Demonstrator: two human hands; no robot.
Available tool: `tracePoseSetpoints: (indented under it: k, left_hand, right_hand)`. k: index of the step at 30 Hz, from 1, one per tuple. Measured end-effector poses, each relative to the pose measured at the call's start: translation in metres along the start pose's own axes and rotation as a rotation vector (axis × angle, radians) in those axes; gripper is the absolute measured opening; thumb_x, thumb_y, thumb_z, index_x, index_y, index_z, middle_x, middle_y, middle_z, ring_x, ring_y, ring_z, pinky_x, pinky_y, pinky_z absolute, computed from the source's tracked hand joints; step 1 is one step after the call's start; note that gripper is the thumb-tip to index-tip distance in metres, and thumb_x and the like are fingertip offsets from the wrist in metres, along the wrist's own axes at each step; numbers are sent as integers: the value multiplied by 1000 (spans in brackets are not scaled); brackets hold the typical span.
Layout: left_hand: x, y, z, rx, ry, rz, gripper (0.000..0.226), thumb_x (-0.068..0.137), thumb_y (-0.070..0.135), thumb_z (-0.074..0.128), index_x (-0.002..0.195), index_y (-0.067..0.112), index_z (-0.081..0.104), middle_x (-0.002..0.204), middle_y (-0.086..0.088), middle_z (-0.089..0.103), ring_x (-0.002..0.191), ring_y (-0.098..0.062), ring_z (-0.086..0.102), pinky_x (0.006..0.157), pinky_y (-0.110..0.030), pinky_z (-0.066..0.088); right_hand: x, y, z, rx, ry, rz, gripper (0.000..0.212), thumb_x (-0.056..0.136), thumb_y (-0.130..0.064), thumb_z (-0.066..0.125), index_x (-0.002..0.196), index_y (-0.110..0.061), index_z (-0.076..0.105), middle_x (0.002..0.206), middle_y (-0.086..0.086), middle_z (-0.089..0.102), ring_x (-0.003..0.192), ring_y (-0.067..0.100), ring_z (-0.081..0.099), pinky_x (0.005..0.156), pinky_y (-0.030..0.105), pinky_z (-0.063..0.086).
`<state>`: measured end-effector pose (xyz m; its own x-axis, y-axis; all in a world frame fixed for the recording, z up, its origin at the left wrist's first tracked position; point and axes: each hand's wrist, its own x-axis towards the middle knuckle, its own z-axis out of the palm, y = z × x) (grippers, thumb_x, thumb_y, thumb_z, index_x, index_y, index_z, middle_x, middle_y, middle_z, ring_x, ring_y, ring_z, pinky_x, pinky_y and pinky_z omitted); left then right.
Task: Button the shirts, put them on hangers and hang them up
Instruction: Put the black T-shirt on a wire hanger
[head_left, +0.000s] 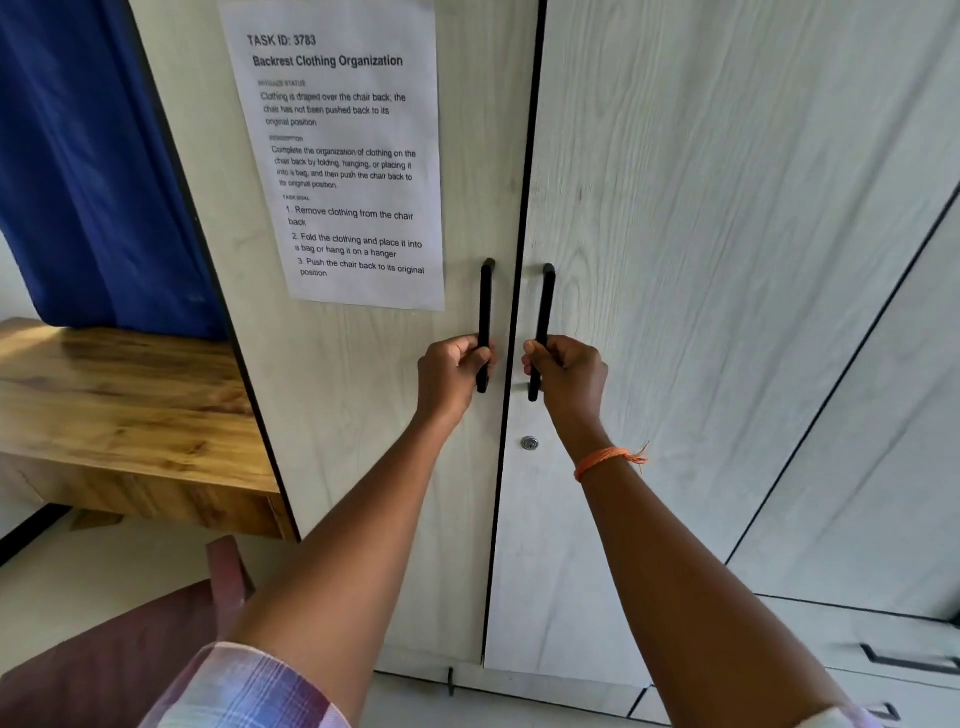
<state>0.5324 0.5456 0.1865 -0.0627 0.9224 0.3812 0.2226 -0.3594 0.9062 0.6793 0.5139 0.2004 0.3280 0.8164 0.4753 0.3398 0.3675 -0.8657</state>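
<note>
A pale wood-grain wardrobe fills the view, both doors closed. My left hand (453, 373) is wrapped around the lower part of the left door's black bar handle (485, 296). My right hand (569, 375), with an orange thread on its wrist, grips the lower part of the right door's black bar handle (546, 296). The left door (363, 415) and right door (675, 260) meet at a dark seam between the handles. No shirt or hanger is visible apart from the plaid sleeve (244, 691) on my left arm.
A printed task sheet (337, 156) is stuck on the left door. A small keyhole lock (529, 443) sits below the right handle. A wooden desk (119, 415) and blue curtain (88, 166) stand left; a maroon chair (130, 649) lies at lower left. Drawers (883, 660) are lower right.
</note>
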Motion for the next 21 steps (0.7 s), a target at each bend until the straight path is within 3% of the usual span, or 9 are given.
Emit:
tracePoseSetpoints:
  k: [3, 7, 12, 16, 19, 21]
  left_hand:
    - [8, 1, 5, 24, 15, 12, 15, 94, 14, 61, 101, 12, 74, 86, -4, 75, 86, -22, 71, 85, -49, 58]
    - [16, -3, 8, -2, 7, 40, 15, 95, 11, 60, 103, 11, 73, 86, -6, 75, 84, -20, 72, 84, -47, 59]
    - [19, -12, 8, -52, 1, 53, 13, 95, 9, 60, 99, 15, 72, 82, -7, 74, 80, -21, 72, 83, -48, 59]
    - [15, -10, 12, 42, 52, 69, 13, 94, 13, 62, 97, 9, 74, 84, -5, 75, 82, -19, 72, 81, -46, 59]
    - [10, -1, 13, 134, 105, 85, 24, 94, 11, 63, 115, 2, 70, 104, -9, 74, 98, -20, 70, 93, -36, 56]
    - [0, -2, 14, 190, 95, 33, 29, 95, 2, 59, 123, 2, 66, 110, -10, 72, 100, -19, 69, 90, -26, 54]
  right_hand:
    - [11, 5, 4, -24, -1, -6, 21, 92, -20, 68, 78, -6, 72, 68, 7, 70, 64, 27, 67, 56, 36, 57]
    - [22, 11, 12, -51, 28, -18, 25, 92, -21, 68, 73, -5, 70, 65, 7, 69, 59, 24, 63, 51, 27, 48]
    - [24, 20, 16, -40, 25, -15, 24, 93, -23, 68, 76, -5, 71, 65, 6, 68, 58, 24, 63, 50, 31, 50]
    - [22, 20, 16, -25, 37, -1, 23, 92, -23, 69, 77, -6, 72, 66, 5, 69, 62, 26, 65, 53, 34, 52]
    - [18, 14, 16, 3, 45, 11, 28, 93, -25, 68, 75, -3, 70, 66, 11, 68, 60, 28, 63, 52, 33, 51]
    - [14, 18, 17, -7, 68, 25, 36, 93, -29, 67, 72, 0, 67, 65, 15, 66, 54, 24, 55, 52, 31, 46]
